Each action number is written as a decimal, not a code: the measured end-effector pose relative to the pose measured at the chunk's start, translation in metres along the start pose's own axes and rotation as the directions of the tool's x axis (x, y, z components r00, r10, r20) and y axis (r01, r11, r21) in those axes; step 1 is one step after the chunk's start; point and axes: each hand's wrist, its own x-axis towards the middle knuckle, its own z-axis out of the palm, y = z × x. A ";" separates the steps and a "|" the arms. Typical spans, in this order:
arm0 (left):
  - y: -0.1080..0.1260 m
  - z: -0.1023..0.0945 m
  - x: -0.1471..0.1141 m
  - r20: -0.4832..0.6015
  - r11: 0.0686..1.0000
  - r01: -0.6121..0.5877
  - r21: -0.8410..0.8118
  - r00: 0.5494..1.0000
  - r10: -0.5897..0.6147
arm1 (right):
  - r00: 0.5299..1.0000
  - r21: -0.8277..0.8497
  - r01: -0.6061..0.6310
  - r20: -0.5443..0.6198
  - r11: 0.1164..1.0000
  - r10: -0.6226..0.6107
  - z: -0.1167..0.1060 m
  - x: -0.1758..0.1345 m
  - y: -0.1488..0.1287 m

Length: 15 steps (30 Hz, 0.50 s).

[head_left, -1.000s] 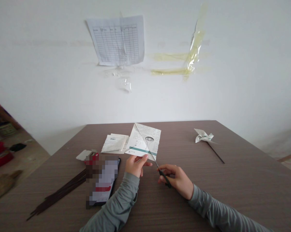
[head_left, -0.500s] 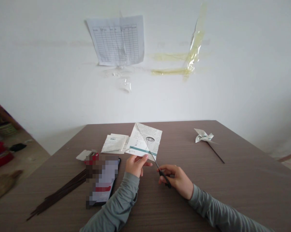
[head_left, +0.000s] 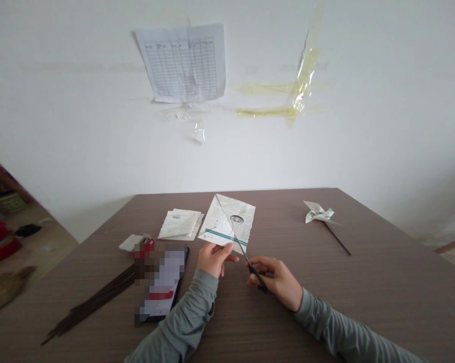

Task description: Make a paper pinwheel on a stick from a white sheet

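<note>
Between thumb and fingers, my left hand [head_left: 214, 258] pinches the lower edge of a square printed sheet of paper [head_left: 227, 222]. The sheet is tilted up over the table, with a green stripe near its bottom and a diagonal line from its top corner. My right hand [head_left: 275, 277] is closed around the dark handles of a pair of scissors [head_left: 254, 275]. Their blades reach up to the paper's lower right corner. How far the blades are apart is too fine to make out.
Folded papers [head_left: 180, 224] lie left of the sheet, near a small red box [head_left: 146, 245]. A phone [head_left: 165, 282] and a bundle of thin dark sticks [head_left: 95, 301] lie nearer. A paper pinwheel [head_left: 318, 213] on a stick rests at right on the brown table [head_left: 363, 297].
The paper has shifted slightly right and down in my left hand. Both hands keep nearly the same place, and the scissors stay at the paper's corner.
</note>
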 end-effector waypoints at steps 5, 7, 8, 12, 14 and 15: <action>-0.002 -0.001 0.001 0.014 1.000 -0.004 -0.028 1.000 0.004 | 1.000 0.047 0.008 0.003 0.999 -0.008 0.002 0.000 0.002; -0.003 -0.001 0.001 0.019 0.999 -0.003 -0.034 1.000 0.004 | 1.000 0.057 0.008 0.002 0.998 -0.008 0.002 0.001 0.003; -0.003 -0.001 0.001 0.020 0.999 -0.004 -0.035 1.000 0.005 | 1.000 0.059 0.007 0.004 0.998 -0.007 0.001 0.001 0.003; -0.002 0.000 0.000 0.025 0.999 -0.003 -0.036 1.000 0.004 | 1.000 0.070 -0.007 0.021 0.998 0.006 0.001 0.001 0.005; 0.000 0.001 0.000 0.023 1.000 0.003 -0.031 1.000 -0.003 | 1.000 0.077 -0.011 0.017 0.997 0.010 0.001 0.001 0.007; 0.001 0.001 0.000 0.021 1.000 0.008 -0.026 1.000 -0.007 | 1.000 0.075 -0.010 0.013 0.997 0.009 0.001 0.002 0.007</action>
